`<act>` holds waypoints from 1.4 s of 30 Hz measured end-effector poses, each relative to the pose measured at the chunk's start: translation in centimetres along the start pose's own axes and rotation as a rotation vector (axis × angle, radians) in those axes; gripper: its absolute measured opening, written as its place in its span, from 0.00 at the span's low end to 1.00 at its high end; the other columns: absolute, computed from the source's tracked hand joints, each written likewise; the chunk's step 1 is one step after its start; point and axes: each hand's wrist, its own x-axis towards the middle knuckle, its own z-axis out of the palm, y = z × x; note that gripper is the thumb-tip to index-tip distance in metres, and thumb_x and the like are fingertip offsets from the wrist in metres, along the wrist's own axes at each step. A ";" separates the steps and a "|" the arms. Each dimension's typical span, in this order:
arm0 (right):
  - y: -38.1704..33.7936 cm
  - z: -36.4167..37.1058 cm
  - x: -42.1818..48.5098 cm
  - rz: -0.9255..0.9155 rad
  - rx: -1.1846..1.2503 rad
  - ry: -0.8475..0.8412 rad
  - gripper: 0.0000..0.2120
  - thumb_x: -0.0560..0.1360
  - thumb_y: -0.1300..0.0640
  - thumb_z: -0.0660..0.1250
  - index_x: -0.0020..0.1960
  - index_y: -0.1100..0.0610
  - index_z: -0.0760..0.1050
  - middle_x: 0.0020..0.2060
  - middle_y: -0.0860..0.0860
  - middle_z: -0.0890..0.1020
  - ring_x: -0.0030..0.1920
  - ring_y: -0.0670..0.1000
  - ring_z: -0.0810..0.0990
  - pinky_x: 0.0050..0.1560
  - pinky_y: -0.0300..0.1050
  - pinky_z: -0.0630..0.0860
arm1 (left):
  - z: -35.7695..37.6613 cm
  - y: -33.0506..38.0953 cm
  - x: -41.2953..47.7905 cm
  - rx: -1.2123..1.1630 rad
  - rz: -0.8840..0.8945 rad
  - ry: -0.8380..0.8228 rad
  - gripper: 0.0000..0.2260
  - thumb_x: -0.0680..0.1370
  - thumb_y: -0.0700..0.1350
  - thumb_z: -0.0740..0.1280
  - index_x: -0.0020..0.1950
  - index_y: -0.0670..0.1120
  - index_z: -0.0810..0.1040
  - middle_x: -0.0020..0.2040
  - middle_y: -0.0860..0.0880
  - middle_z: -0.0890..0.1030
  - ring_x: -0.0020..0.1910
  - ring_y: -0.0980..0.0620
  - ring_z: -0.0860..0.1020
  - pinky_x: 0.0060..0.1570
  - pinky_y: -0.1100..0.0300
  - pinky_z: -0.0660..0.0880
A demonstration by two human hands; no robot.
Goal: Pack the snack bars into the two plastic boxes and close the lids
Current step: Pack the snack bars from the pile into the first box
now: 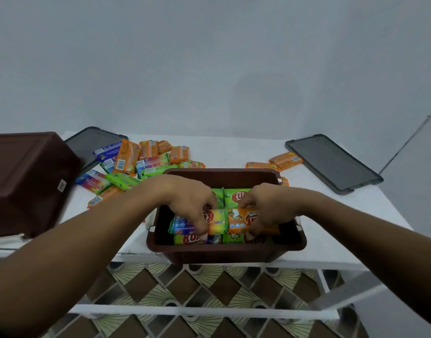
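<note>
An open brown plastic box [224, 252] stands at the table's front edge with several green, blue and orange snack bars inside. Both hands reach into it. My left hand [192, 203] grips a yellow-red snack bar [216, 222] lying over the lower layer. My right hand [270, 206] grips an orange snack bar [238, 220] right beside it. A second brown box [26, 181] sits upside down at the left. Loose snack bars [141, 162] lie in a pile behind the open box, and two orange bars [277, 162] lie to the right.
Two dark grey lids lie flat on the white table [221, 150]: one lid [92, 142] at the back left, partly under the pile, the other lid [334, 162] at the back right. A wall rises behind. Patterned floor tiles show below the table frame.
</note>
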 end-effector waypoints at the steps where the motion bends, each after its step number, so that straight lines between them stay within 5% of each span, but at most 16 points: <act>1: 0.0 0.4 0.1 -0.007 -0.015 -0.008 0.33 0.68 0.40 0.78 0.69 0.49 0.75 0.57 0.44 0.80 0.54 0.47 0.79 0.52 0.40 0.79 | 0.4 0.1 0.1 0.001 -0.014 -0.012 0.20 0.71 0.59 0.77 0.58 0.52 0.80 0.49 0.55 0.83 0.47 0.55 0.82 0.50 0.52 0.82; 7: 0.4 2.5 1.0 -0.059 -0.079 -0.052 0.30 0.74 0.44 0.74 0.73 0.50 0.71 0.63 0.47 0.79 0.59 0.49 0.77 0.59 0.42 0.76 | 1.7 0.1 0.6 -0.006 -0.053 -0.021 0.19 0.73 0.55 0.75 0.60 0.52 0.76 0.50 0.54 0.80 0.46 0.54 0.79 0.42 0.58 0.76; 17: 0.6 2.0 2.3 -0.040 -0.002 -0.223 0.23 0.76 0.41 0.71 0.66 0.48 0.71 0.61 0.48 0.78 0.58 0.51 0.78 0.58 0.48 0.78 | 2.5 -1.2 1.4 -0.213 -0.119 -0.108 0.26 0.74 0.59 0.75 0.68 0.50 0.75 0.63 0.50 0.80 0.61 0.50 0.79 0.64 0.47 0.77; 21: 0.2 2.1 2.8 -0.042 -0.111 -0.315 0.22 0.79 0.40 0.65 0.67 0.51 0.74 0.59 0.50 0.80 0.57 0.52 0.78 0.59 0.49 0.77 | 2.7 -0.8 2.0 -0.095 -0.167 -0.236 0.21 0.78 0.55 0.71 0.69 0.49 0.75 0.62 0.48 0.80 0.60 0.47 0.80 0.64 0.46 0.77; 32: 0.4 1.5 2.9 -0.039 -0.049 -0.404 0.24 0.78 0.37 0.63 0.69 0.50 0.74 0.59 0.49 0.81 0.58 0.51 0.80 0.64 0.53 0.77 | 1.9 -1.2 1.8 -0.323 -0.161 -0.331 0.25 0.79 0.50 0.70 0.75 0.49 0.71 0.67 0.46 0.79 0.65 0.46 0.79 0.66 0.46 0.76; 35: 0.3 0.6 2.3 -0.014 -0.007 -0.327 0.30 0.77 0.35 0.65 0.74 0.47 0.70 0.64 0.47 0.79 0.61 0.50 0.79 0.65 0.50 0.76 | 0.4 -1.6 1.0 -0.325 -0.080 -0.232 0.26 0.80 0.53 0.69 0.77 0.47 0.70 0.70 0.47 0.77 0.66 0.48 0.78 0.67 0.48 0.76; 37: 0.2 -0.7 1.7 -0.023 0.034 -0.214 0.25 0.79 0.40 0.66 0.73 0.48 0.72 0.60 0.45 0.81 0.57 0.47 0.80 0.60 0.44 0.77 | -1.0 -1.9 0.2 -0.412 -0.032 -0.060 0.19 0.81 0.48 0.69 0.71 0.45 0.76 0.65 0.47 0.81 0.60 0.50 0.81 0.60 0.51 0.81; 42: 1.0 -2.6 1.9 -0.035 0.327 0.325 0.04 0.76 0.52 0.72 0.47 0.50 0.84 0.35 0.41 0.84 0.39 0.40 0.82 0.40 0.35 0.75 | -3.2 -2.2 0.8 -0.630 0.062 0.610 0.03 0.79 0.40 0.70 0.48 0.43 0.83 0.40 0.47 0.87 0.40 0.51 0.85 0.41 0.57 0.82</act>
